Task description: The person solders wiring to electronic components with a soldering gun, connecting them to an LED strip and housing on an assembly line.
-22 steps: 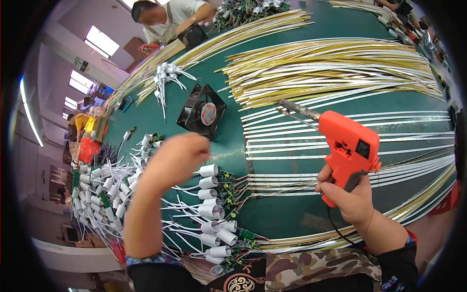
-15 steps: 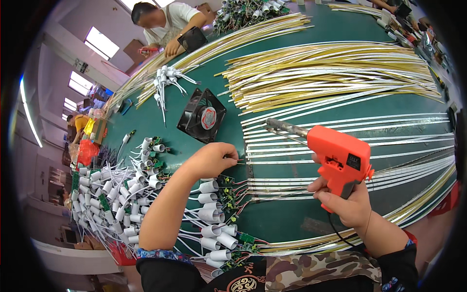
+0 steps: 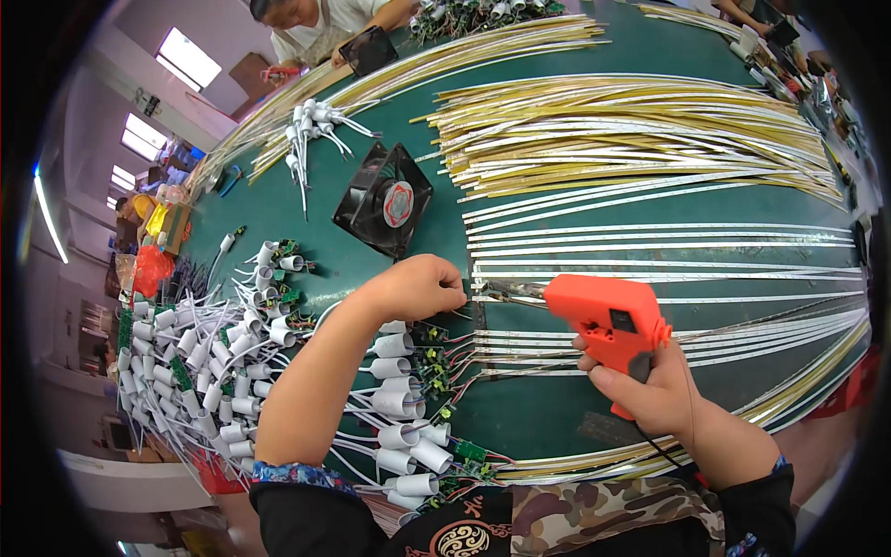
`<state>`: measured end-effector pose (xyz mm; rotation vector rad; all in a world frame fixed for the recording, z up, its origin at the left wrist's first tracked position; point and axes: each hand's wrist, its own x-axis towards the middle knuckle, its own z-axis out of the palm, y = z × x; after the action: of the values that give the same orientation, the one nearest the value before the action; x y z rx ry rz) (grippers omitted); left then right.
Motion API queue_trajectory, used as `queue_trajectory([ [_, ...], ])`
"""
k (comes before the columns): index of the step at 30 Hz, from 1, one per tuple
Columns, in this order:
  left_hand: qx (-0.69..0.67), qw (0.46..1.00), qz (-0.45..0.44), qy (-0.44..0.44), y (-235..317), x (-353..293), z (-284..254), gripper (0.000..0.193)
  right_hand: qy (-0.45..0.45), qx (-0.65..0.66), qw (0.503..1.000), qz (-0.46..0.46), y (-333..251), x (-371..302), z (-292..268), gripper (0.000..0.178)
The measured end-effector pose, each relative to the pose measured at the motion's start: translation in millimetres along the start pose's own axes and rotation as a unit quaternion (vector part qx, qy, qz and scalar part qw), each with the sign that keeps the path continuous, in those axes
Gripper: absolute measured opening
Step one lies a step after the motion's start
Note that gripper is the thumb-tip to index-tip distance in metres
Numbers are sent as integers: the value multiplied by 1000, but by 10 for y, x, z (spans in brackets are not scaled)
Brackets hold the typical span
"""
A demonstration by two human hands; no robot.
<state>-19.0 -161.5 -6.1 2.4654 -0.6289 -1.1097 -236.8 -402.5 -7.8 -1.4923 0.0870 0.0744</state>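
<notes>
My right hand (image 3: 654, 395) grips an orange soldering gun (image 3: 601, 311), a finger around its handle. Its metal tip reaches left to the near ends of several narrow white strips (image 3: 659, 244) laid side by side. Close to that tip, my left hand (image 3: 418, 290) is closed in a pinch on a thin wire, mostly hidden by the fingers. Below the left hand, green circuit boards (image 3: 434, 357) with white cylindrical caps (image 3: 394, 369) lie wired to other strips.
A black square fan (image 3: 385, 200) stands beyond my left hand. White caps with cables (image 3: 200, 371) are heaped at left. A large bundle of white and yellow strips (image 3: 631, 135) lies farther back. Across the green table (image 3: 520, 74), a person (image 3: 311, 37) works beside another fan.
The soldering gun has moved left and down, bringing its tip to the strip ends beside my left fingers. My left hand has shifted slightly; the whole view has tilted a little.
</notes>
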Motion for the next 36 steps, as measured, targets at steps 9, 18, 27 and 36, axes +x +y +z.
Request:
queue_trajectory([
  [9, 0, 1000, -10, -27, 50, 36, -44, 19, -5, -161, 983, -90, 221, 152, 128, 39],
  [18, 21, 999, 14, -25, 8, 78, -41, 19, -24, -196, 975, -103, 290, 143, 110, 47],
  [27, 24, 999, 7, -27, 40, 70, -46, 19, -24, -220, 967, -125, 274, 123, 121, 51],
  [36, 13, 1000, 13, -21, 39, 85, -37, 18, -25, -225, 964, -136, 206, 127, 135, 43],
])
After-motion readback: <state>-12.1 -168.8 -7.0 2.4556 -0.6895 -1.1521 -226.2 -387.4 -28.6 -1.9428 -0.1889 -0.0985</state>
